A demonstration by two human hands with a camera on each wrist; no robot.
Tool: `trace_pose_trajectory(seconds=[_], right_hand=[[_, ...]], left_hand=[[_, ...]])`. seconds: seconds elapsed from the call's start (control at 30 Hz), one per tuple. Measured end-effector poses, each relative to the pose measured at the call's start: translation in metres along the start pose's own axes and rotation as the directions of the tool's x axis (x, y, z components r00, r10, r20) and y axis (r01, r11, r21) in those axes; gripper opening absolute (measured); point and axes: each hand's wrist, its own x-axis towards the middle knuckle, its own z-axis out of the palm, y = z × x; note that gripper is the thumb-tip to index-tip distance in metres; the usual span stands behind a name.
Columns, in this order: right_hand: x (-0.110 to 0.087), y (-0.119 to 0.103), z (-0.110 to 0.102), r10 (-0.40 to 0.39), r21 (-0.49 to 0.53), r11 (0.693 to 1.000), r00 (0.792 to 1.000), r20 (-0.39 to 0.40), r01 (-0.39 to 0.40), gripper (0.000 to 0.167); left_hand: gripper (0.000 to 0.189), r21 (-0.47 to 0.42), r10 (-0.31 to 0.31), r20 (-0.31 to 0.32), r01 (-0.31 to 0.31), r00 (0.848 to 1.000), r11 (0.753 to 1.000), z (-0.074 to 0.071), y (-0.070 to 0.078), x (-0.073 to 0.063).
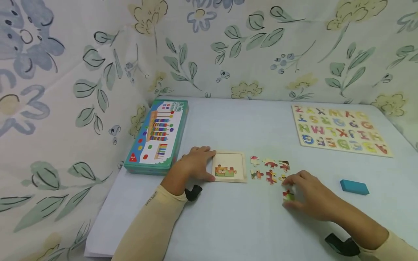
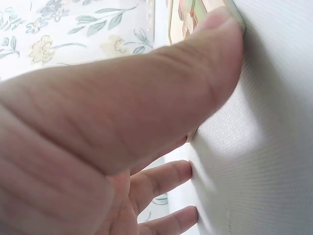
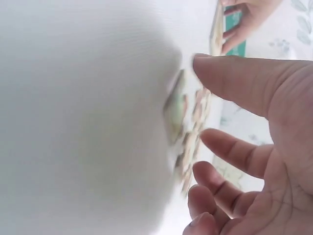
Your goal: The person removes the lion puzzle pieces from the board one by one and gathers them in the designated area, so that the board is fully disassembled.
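Observation:
My left hand [image 1: 196,163] holds a square wooden puzzle tray [image 1: 230,154] by its left side, thumb at the near corner and index finger at the far one. In the left wrist view the thumb [image 2: 195,83] lies against the tray's edge. Joined puzzle pieces [image 1: 225,171] lie in the tray's lower left part. My right hand [image 1: 310,195] hovers at a green-and-red puzzle piece [image 1: 288,196], thumb and fingers spread around it. The right wrist view shows that piece [image 3: 176,112] on the table, with a gap to the thumb. Several loose pieces [image 1: 270,163] lie between tray and hand.
A boxed ring game [image 1: 156,136] lies left of my left hand. At the back right is a wooden alphabet board [image 1: 341,130]. A blue block [image 1: 354,187] rests right of my right hand. Floral cloth [image 1: 241,47] hangs behind and left of the white table.

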Motion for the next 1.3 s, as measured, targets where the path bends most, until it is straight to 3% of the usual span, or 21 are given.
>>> trace_pose_trajectory(seconds=[0.07, 0.3, 0.5, 0.67, 0.87, 1.03, 1.13, 1.3], right_hand=[[0.007, -0.008, -0.002, -0.029, -0.010, 1.000, 0.999, -0.014, 0.029, 0.056], [0.051, -0.048, -0.002, -0.132, -0.009, 0.991, 0.991, -0.015, 0.132, 0.042], [0.095, -0.084, 0.010, -0.186, -0.014, 0.982, 0.981, 0.045, 0.187, 0.040], [0.117, -0.101, 0.022, -0.222, -0.022, 0.974, 0.974, 0.052, 0.223, 0.032], [0.124, -0.109, 0.026, -0.215, -0.006, 0.977, 0.975, 0.056, 0.215, 0.022], [0.121, -0.110, 0.021, -0.191, 0.091, 0.979, 0.979, 0.077, 0.184, 0.018], [0.117, -0.109, 0.013, -0.193, 0.147, 0.973, 0.978, 0.080, 0.180, 0.015], [0.099, -0.095, -0.002, -0.173, 0.148, 0.975, 0.984, 0.044, 0.165, 0.014]], left_hand=[[0.091, -0.001, 0.002, -0.003, -0.002, 1.000, 1.000, -0.001, 0.000, 0.000], [0.091, -0.004, -0.001, -0.001, 0.001, 1.000, 1.000, 0.000, 0.001, -0.001], [0.092, 0.013, -0.010, -0.002, 0.010, 1.000, 1.000, 0.002, 0.000, 0.000], [0.092, 0.026, -0.008, -0.003, 0.008, 1.000, 1.000, 0.002, 0.000, 0.002], [0.093, 0.040, -0.016, -0.013, 0.017, 1.000, 0.999, 0.000, 0.001, 0.001], [0.093, 0.041, -0.020, -0.018, 0.021, 1.000, 0.999, 0.000, 0.002, 0.002], [0.093, 0.039, -0.020, -0.014, 0.021, 1.000, 0.999, 0.000, 0.002, 0.002], [0.093, 0.043, -0.022, -0.013, 0.022, 1.000, 0.999, 0.001, 0.000, 0.002]])
